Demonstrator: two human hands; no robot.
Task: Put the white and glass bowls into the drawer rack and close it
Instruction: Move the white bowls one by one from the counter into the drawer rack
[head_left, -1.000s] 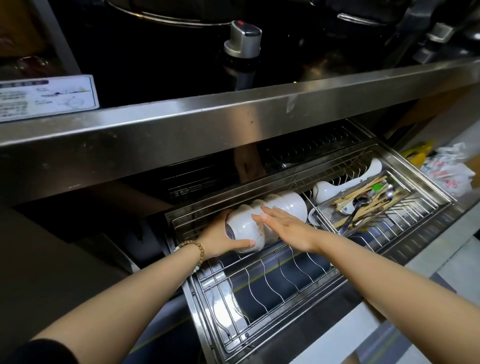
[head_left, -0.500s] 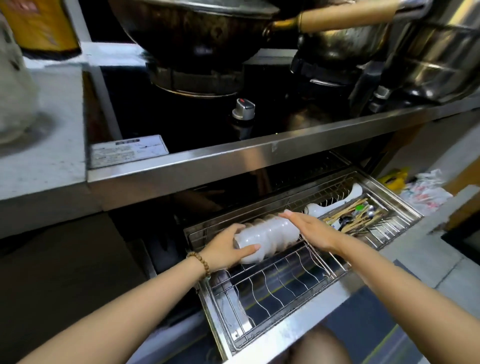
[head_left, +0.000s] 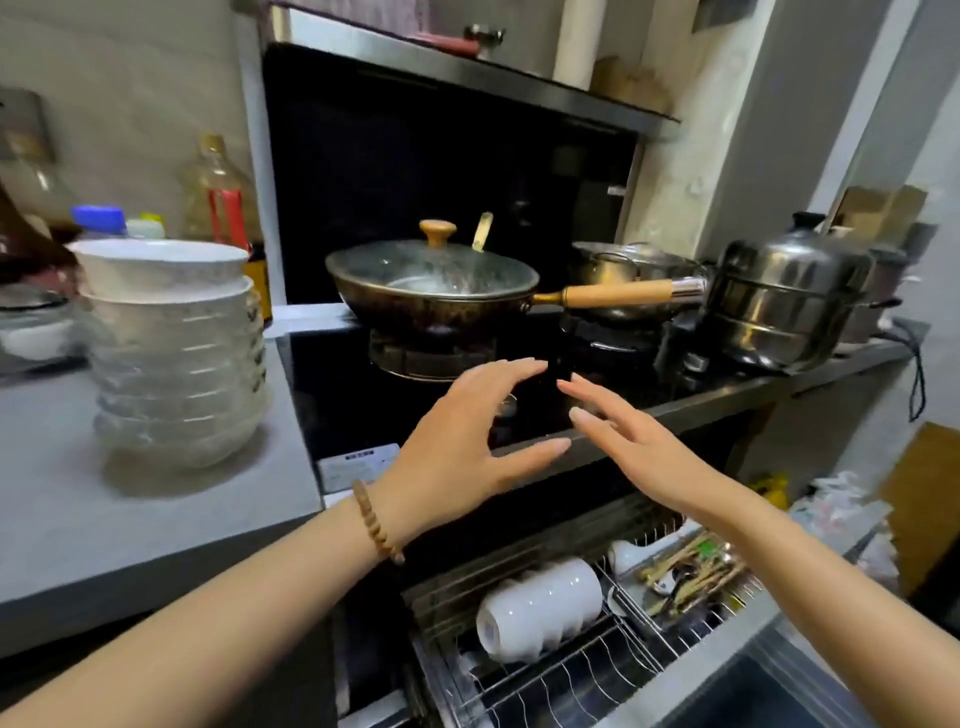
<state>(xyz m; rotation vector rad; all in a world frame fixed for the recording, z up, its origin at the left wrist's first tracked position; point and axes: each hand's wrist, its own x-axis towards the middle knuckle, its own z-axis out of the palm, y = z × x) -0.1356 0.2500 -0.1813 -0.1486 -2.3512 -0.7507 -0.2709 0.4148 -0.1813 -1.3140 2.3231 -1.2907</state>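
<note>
Left hand (head_left: 457, 457), right hand (head_left: 641, 449) empty, fingers spread | one white-bowl row (head_left: 540, 608) in drawer rack (head_left: 571, 688) | one bowl stack (head_left: 176, 353) on counter (head_left: 156, 525)

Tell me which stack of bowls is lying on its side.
The white stack in the drawer rack lies on its side; the taller stack on the counter stands upright.

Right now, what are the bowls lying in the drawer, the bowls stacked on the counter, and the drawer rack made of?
White bowls: probably glazed ceramic, opaque and glossy with bright highlights.
Counter stack: the lower bowls look like clear glass, see-through with ridged rims; the top ones look like white ceramic.
Drawer rack: shiny silvery wire, likely stainless steel.
</note>
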